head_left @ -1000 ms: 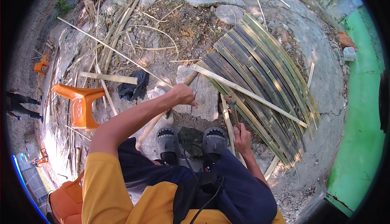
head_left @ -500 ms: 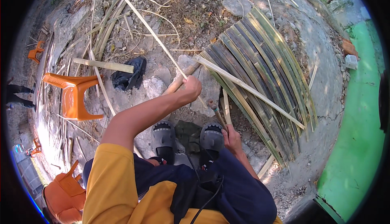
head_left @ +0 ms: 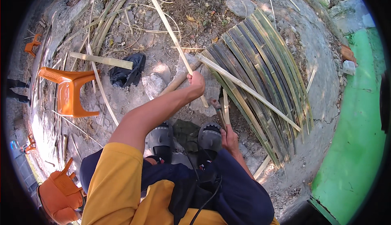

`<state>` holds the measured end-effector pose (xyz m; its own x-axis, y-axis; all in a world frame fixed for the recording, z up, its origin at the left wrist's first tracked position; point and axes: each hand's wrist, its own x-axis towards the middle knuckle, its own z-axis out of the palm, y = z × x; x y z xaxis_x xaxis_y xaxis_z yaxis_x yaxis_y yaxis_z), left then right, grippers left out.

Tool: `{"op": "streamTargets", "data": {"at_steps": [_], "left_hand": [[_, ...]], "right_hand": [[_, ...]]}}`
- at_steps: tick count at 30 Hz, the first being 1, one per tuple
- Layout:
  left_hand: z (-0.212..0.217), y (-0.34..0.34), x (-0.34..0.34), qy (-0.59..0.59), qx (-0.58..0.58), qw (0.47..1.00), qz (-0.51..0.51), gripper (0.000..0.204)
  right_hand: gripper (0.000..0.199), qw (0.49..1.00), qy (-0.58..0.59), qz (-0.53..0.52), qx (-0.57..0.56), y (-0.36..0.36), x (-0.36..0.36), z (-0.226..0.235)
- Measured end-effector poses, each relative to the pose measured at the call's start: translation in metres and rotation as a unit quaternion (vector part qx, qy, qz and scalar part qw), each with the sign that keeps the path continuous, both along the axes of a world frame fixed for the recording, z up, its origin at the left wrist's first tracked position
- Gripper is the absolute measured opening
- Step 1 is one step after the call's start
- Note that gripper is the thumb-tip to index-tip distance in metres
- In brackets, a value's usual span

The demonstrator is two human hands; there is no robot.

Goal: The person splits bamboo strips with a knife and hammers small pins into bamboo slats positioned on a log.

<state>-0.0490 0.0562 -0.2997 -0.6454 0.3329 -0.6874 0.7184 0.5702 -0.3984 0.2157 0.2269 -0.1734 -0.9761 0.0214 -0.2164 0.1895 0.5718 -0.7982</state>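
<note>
My left hand is closed around a long pale bamboo strip. The strip slants from the upper left, with its lower end sticking out below my fist. Lower and to the right, my right hand is closed beside my right shoe. A stick-like tool with a rusty-brown head runs down to this hand, its grip hidden by the fingers. Beside the tool, a short pale bamboo piece also meets the hand; I cannot tell whether it is held. A round wooden pole lies behind my left wrist.
At the right, split bamboo slats lie side by side, a pale strip across them. An orange plastic stool and a black plastic bag are at left. My shoes stand on stony ground. A green surface edges the right.
The long strip has tilted steeper, its far part swinging right. My left hand has turned and shifted slightly right; my right hand stays near the same place.
</note>
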Motion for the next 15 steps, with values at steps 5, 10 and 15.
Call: {"op": "streamTargets", "data": {"at_steps": [5,10,15], "left_hand": [[-0.035,-0.02,-0.007,0.003,0.01,0.999,0.03,0.012],[-0.044,-0.012,-0.011,0.003,0.026,0.999,0.031,0.014],[-0.021,-0.012,-0.012,0.0,0.021,0.999,0.045,0.012]], "right_hand": [[0.022,0.998,-0.051,0.017,0.043,-0.012,-0.012,-0.01],[0.022,0.999,-0.025,-0.018,0.009,-0.013,-0.008,0.002],[0.021,1.0,0.02,-0.02,0.005,-0.02,-0.01,-0.005]]}}
